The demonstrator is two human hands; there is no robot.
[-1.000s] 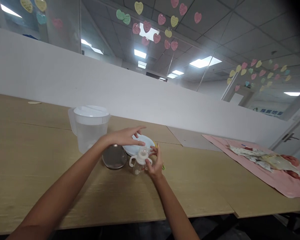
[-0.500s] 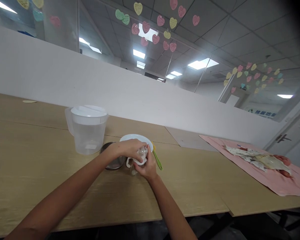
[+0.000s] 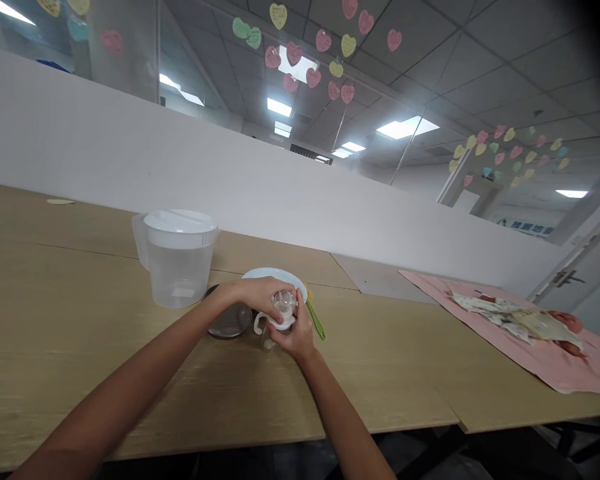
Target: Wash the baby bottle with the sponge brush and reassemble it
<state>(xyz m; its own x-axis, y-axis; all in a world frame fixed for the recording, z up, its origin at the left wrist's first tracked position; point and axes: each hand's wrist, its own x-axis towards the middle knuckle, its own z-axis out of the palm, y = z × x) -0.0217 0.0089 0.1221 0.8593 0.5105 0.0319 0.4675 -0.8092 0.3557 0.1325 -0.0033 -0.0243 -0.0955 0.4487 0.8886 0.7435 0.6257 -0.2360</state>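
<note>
Both my hands meet around a small clear baby bottle (image 3: 275, 327) with white twin handles and a pale silicone teat (image 3: 285, 304). My left hand (image 3: 253, 295) wraps over its upper part from the left, and my right hand (image 3: 296, 335) holds it from the lower right. The bottle's lower body is mostly hidden by my fingers. Behind the bottle lies a pale blue-white plate (image 3: 273, 275). A round steel lid (image 3: 230, 324) sits under my left wrist, and a green-handled spatula (image 3: 316, 321) lies just right of my right hand.
A lidded clear plastic pitcher (image 3: 177, 267) stands left of my hands on the wooden table (image 3: 80, 267). At the right, a pink cloth (image 3: 545, 357) holds crumpled packets (image 3: 515, 320). A white partition (image 3: 180, 173) runs along the table's far side.
My left hand has moved off the plate and onto the top of the bottle. The bottle has moved left and nearer my left hand, and more of the green spatula shows.
</note>
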